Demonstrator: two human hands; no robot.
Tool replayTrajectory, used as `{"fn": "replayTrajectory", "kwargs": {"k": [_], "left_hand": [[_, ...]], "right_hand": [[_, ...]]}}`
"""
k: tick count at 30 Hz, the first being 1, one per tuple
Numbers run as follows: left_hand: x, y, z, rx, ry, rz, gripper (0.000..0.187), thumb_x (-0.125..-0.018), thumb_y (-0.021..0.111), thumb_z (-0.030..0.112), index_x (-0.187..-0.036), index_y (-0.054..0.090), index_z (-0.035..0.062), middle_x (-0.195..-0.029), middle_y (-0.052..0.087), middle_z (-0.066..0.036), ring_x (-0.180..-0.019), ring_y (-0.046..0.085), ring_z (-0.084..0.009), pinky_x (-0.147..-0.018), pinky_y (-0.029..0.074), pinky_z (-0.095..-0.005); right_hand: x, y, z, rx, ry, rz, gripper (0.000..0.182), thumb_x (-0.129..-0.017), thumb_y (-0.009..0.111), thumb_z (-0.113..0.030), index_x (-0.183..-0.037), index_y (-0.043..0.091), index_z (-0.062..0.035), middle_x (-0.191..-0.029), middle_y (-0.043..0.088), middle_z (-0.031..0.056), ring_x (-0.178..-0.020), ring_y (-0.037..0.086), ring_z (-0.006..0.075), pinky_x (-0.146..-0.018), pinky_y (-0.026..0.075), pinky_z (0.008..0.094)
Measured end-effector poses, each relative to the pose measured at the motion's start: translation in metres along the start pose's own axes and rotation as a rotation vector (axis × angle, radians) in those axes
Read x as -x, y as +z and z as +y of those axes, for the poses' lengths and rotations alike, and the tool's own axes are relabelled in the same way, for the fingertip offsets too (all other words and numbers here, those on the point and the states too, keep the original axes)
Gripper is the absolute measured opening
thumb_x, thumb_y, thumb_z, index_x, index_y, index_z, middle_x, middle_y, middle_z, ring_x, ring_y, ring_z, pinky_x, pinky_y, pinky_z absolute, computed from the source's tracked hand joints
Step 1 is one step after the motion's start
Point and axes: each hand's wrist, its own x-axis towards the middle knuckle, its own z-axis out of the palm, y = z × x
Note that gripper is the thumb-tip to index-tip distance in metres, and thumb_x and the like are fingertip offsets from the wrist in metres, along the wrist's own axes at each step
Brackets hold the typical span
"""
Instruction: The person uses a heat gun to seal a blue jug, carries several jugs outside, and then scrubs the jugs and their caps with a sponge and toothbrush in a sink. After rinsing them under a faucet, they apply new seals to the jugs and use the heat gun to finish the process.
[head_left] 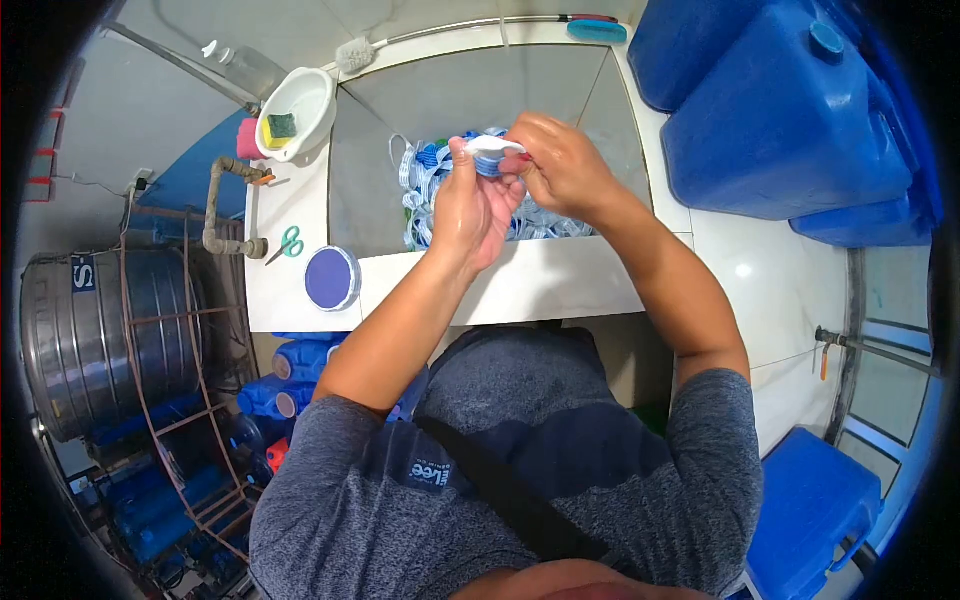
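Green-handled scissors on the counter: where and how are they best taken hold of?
Probably by the green handle loops, coming from above or the sink side: the scissors lie on the counter with the loops toward the sink and the blades pointing away.

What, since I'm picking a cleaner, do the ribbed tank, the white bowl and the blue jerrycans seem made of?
Ribbed tank: metal, likely stainless steel, from its silvery sheen.
White bowl: glossy, probably plastic by its smooth molded rim; enamel is possible.
Blue jerrycans: semi-gloss molded plastic, from soft highlights and rounded corners.
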Motion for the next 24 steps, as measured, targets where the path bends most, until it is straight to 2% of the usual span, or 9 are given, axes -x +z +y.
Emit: {"fn": "replayTrajectory", "kwargs": {"k": [6, 8, 9, 12, 14, 16, 17, 21, 24], "left_hand": [[0.009, 0.0, 0.014, -0.004, -0.084, -0.01, 0.057, -0.107, 0.037, 0.052, -0.123, 0.057, 0.0017, -0.108, 0.065, -0.006, -0.098, 0.059, -0.0133, -0.082, 0.052, -0.0293], [0.003, -0.007, 0.019, -0.551, 0.461, -0.102, 0.048, -0.108, 0.043, 0.043, -0.125, 0.057, 0.0007, -0.113, 0.065, -0.007, -0.103, 0.059, -0.0119, -0.085, 0.051, -0.0286], [0.005, -0.011, 0.032, -0.738, 0.539, -0.306, 0.034, -0.108, 0.049, 0.029, -0.126, 0.056, 0.0008, -0.112, 0.066, -0.006, -0.102, 0.06, -0.0113, -0.085, 0.052, -0.0284], [-0.007, -0.022, 0.051, -0.945, 0.476, -0.213, 0.029, -0.106, 0.051, 0.02, -0.128, 0.054, 0.002, -0.111, 0.066, -0.004, -0.094, 0.062, -0.0112, -0.082, 0.053, -0.0282], [-0.013, -0.02, 0.049, -0.841, 0.422, -0.151, 0.023, -0.105, 0.049, 0.015, -0.124, 0.055, 0.0039, -0.104, 0.065, -0.004, -0.085, 0.062, -0.0124, -0.077, 0.054, -0.0275], [-0.015, -0.009, 0.049, 0.073, 0.12, -0.032, 0.016, -0.104, 0.05, 0.014, -0.116, 0.056, 0.0059, -0.098, 0.062, -0.004, -0.078, 0.061, -0.0143, -0.073, 0.054, -0.027], [-0.017, -0.014, 0.054, 0.179, 0.011, -0.03, 0.012, -0.104, 0.05, 0.015, -0.112, 0.056, 0.0078, -0.097, 0.061, -0.005, -0.078, 0.061, -0.0174, -0.074, 0.055, -0.0297], [-0.017, -0.017, 0.048, 0.17, -0.024, -0.034, 0.016, -0.103, 0.052, 0.016, -0.116, 0.054, 0.0078, -0.107, 0.062, -0.008, -0.09, 0.062, -0.0201, -0.085, 0.056, -0.0334], [-0.013, -0.006, 0.052, 0.109, -0.003, -0.112, 0.019, -0.102, 0.053, 0.013, -0.12, 0.053, 0.0077, -0.109, 0.061, -0.007, -0.095, 0.062, -0.019, -0.086, 0.055, -0.032]], "right_hand": [[-0.007, -0.003, -0.018, -0.088, 0.164, 0.022, 0.017, -0.091, 0.064, -0.018, -0.092, 0.06, -0.0019, -0.087, 0.061, 0.0151, -0.082, 0.061, 0.0384, -0.071, 0.05, 0.0464], [-0.014, -0.011, -0.026, -0.119, 0.251, -0.022, 0.019, -0.095, 0.062, -0.021, -0.093, 0.06, -0.0016, -0.087, 0.062, 0.0161, -0.082, 0.061, 0.0387, -0.071, 0.05, 0.0465], [-0.018, -0.014, -0.029, -0.211, 0.31, -0.035, 0.021, -0.098, 0.059, -0.023, -0.095, 0.06, -0.0016, -0.087, 0.061, 0.0171, -0.083, 0.061, 0.0394, -0.072, 0.05, 0.0467], [-0.024, 0.001, -0.035, -0.325, 0.354, 0.023, 0.024, -0.099, 0.059, -0.026, -0.097, 0.059, -0.0018, -0.087, 0.061, 0.0183, -0.085, 0.062, 0.04, -0.073, 0.049, 0.0463], [-0.023, 0.02, -0.036, -0.347, 0.334, 0.089, 0.024, -0.098, 0.06, -0.026, -0.098, 0.058, -0.002, -0.087, 0.061, 0.0186, -0.085, 0.062, 0.0398, -0.073, 0.049, 0.0457], [-0.017, 0.038, -0.038, -0.224, 0.212, 0.144, 0.028, -0.099, 0.061, -0.03, -0.099, 0.057, -0.0023, -0.09, 0.061, 0.0192, -0.083, 0.061, 0.0391, -0.074, 0.048, 0.0441], [-0.015, 0.041, -0.038, -0.161, 0.205, 0.077, 0.03, -0.097, 0.066, -0.031, -0.099, 0.057, -0.0025, -0.092, 0.061, 0.0169, -0.083, 0.062, 0.0347, -0.075, 0.05, 0.0412], [-0.018, 0.033, -0.018, -0.612, 0.334, 0.155, 0.035, -0.089, 0.076, -0.028, -0.105, 0.059, -0.0024, -0.096, 0.063, 0.0089, -0.084, 0.063, 0.0199, -0.074, 0.052, 0.0334], [-0.031, 0.018, -0.015, -0.173, 0.227, 0.085, 0.037, -0.09, 0.076, -0.028, -0.113, 0.062, -0.0034, -0.096, 0.066, 0.0076, -0.081, 0.064, 0.0172, -0.074, 0.052, 0.0318]]}}
